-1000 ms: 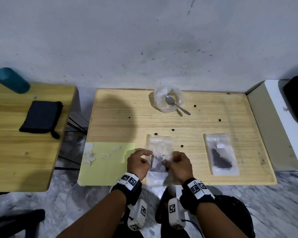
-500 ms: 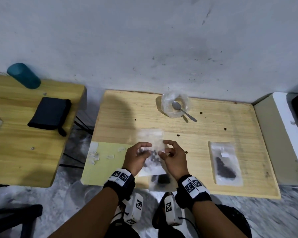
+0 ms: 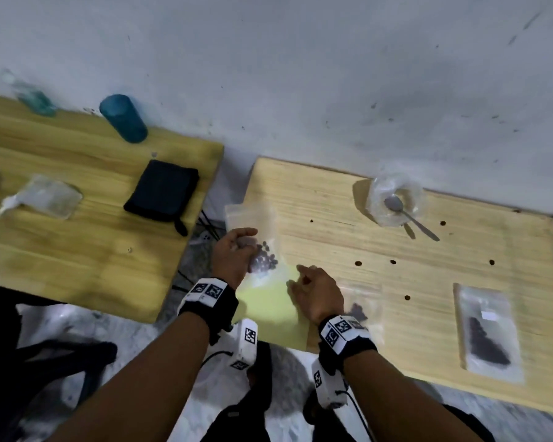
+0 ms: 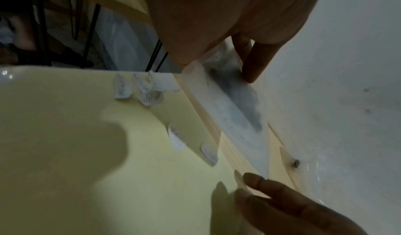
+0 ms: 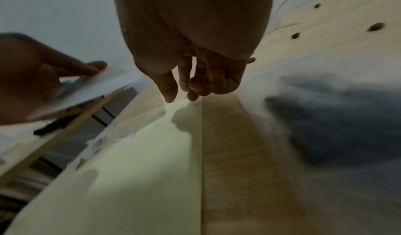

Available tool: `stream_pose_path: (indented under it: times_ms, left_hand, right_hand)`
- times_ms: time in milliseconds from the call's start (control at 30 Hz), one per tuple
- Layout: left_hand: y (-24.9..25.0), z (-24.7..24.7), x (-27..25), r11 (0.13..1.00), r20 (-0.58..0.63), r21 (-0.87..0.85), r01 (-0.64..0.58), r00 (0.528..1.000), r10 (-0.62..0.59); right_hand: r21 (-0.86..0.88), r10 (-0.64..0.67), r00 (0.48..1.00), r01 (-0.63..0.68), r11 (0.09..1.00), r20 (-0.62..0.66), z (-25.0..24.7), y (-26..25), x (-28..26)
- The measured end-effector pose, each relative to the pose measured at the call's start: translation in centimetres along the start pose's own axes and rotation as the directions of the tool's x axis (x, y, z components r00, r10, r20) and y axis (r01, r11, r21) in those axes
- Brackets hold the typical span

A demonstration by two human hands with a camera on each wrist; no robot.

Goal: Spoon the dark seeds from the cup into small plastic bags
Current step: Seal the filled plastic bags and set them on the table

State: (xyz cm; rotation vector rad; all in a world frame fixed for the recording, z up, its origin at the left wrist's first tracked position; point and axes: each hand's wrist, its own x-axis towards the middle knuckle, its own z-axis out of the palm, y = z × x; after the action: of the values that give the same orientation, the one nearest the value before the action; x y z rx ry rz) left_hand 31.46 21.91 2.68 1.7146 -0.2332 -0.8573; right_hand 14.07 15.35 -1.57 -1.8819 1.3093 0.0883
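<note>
My left hand (image 3: 245,250) holds a small clear bag (image 3: 256,228) with dark seeds in its lower part, lifted over the table's left edge. The left wrist view shows thumb and finger pinching this bag (image 4: 234,105). My right hand (image 3: 300,282) hovers over the yellow sheet (image 3: 268,307) with fingers (image 5: 190,86) loosely curled and holding nothing. A second seed bag (image 3: 363,306) lies by my right wrist, and a third seed bag (image 3: 486,333) lies at the right. At the back stands the clear cup (image 3: 377,193) with the spoon (image 3: 409,215) in it.
Loose seeds (image 3: 359,263) dot the light wooden table (image 3: 316,199). Small paper labels (image 4: 141,88) lie on the yellow sheet's far corner. A second table on the left carries a teal cylinder (image 3: 123,118), a black pouch (image 3: 163,193) and a clear plastic bag (image 3: 45,199).
My left hand has lifted the seed bag off the table and carried it left. My right hand has let go of it. The head view has swung to the left.
</note>
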Motion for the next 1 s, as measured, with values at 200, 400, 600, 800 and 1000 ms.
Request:
stream_pose_path:
  times_ms: [200, 400, 600, 800, 1000]
  left_hand:
    - [0.2, -1.7, 1.1, 1.0, -0.004, -0.015, 0.01, 1.0, -0.01]
    - [-0.8, -2.7, 1.4, 0.999, -0.001, -0.015, 0.042, 0.999, -0.042]
    - [-1.0, -2.8, 0.9, 1.0, 0.009, -0.005, 0.016, 1.0, -0.016]
    - [-0.1, -1.5, 0.6, 0.997, 0.009, 0.078, -0.021, 1.0, 0.02]
    - [1.6, 3.0, -0.7, 0.987, 0.087, 0.112, -0.118, 0.99, 0.109]
  right_hand:
    - [-0.014, 0.056, 0.994, -0.057, 0.998, -0.09, 1.6, -2.3, 0.3]
    - [0.187, 0.152, 0.987, -0.14, 0.972, -0.053, 1.9, -3.2, 0.9]
    - [0.431, 0.159, 0.987, -0.128, 0.893, -0.036, 1.0, -3.3, 1.3]
    - [0.672, 0.134, 0.991, -0.084, 0.735, -0.022, -3.8, -3.9, 0.3]
    - [0.716, 0.034, 0.997, 0.03, 0.698, -0.074, -9.8, -5.0, -1.3]
